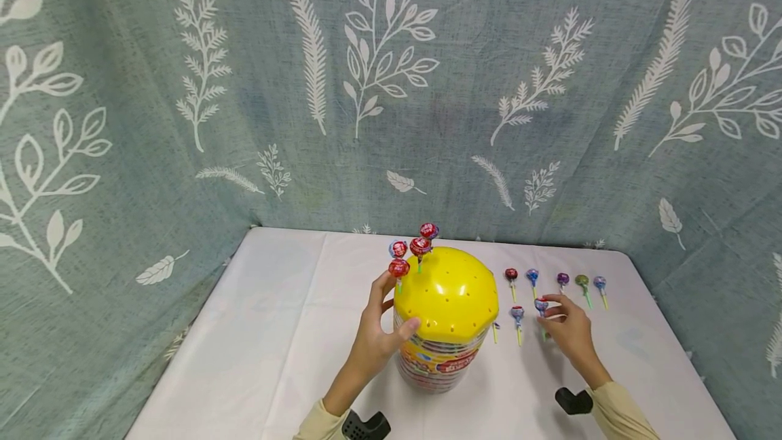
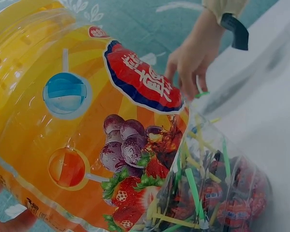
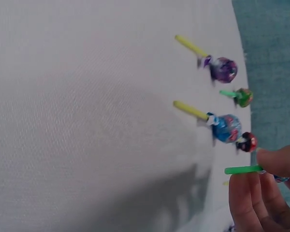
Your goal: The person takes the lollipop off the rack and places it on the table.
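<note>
A large clear jar (image 1: 436,365) of lollipops with a domed yellow lid (image 1: 449,294) stands on the table. My left hand (image 1: 377,335) grips the jar at its left side, thumb at the lid's front rim. Several wrapped lollipops stand upright in the lid's far left part, a red one (image 1: 399,268) among them. To the jar's right, my right hand (image 1: 568,331) pinches a blue-wrapped lollipop (image 1: 541,305); its green stick (image 3: 241,170) shows between thumb and fingers in the right wrist view. Sticks and red-wrapped sweets (image 2: 241,203) are visible inside the jar.
Several lollipops lie on the white table (image 1: 293,338) right of the jar: a dark red one (image 1: 511,275), a purple one (image 1: 563,279), a green one (image 1: 582,281) and a blue one (image 1: 517,314) among them. A leaf-patterned curtain (image 1: 452,121) hangs behind the table.
</note>
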A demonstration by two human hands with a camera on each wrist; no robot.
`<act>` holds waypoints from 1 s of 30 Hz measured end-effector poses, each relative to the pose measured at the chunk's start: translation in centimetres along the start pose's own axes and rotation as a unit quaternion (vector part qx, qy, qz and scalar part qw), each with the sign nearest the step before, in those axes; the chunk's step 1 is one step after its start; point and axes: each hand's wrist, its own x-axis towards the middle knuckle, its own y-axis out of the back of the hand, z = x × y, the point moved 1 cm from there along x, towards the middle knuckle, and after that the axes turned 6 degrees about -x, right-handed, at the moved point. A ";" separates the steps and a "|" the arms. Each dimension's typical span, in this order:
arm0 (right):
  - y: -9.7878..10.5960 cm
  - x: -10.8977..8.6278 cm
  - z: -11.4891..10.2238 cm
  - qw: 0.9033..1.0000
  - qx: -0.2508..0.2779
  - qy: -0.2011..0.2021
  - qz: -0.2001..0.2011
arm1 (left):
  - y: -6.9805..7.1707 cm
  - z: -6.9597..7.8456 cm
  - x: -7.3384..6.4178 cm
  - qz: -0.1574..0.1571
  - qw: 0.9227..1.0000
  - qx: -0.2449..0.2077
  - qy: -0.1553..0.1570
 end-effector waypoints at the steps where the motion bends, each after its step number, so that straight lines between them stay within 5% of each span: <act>1: 0.2 -0.3 -0.8 1.000 0.003 -0.012 -0.010 | 0.0 0.0 0.0 -0.001 1.000 0.000 0.000; 8: 0.6 -0.8 -2.8 0.996 -0.030 -0.063 -0.048 | 0.1 0.1 -0.1 0.000 1.000 0.006 0.009; 21: 0.1 -0.3 -1.9 0.995 -0.062 -0.050 -0.063 | 0.1 0.5 0.0 -0.004 1.000 0.002 0.022; 30: 1.8 -0.4 -3.2 0.996 -0.055 -0.035 -0.060 | 0.1 0.7 0.0 -0.011 0.999 0.019 0.033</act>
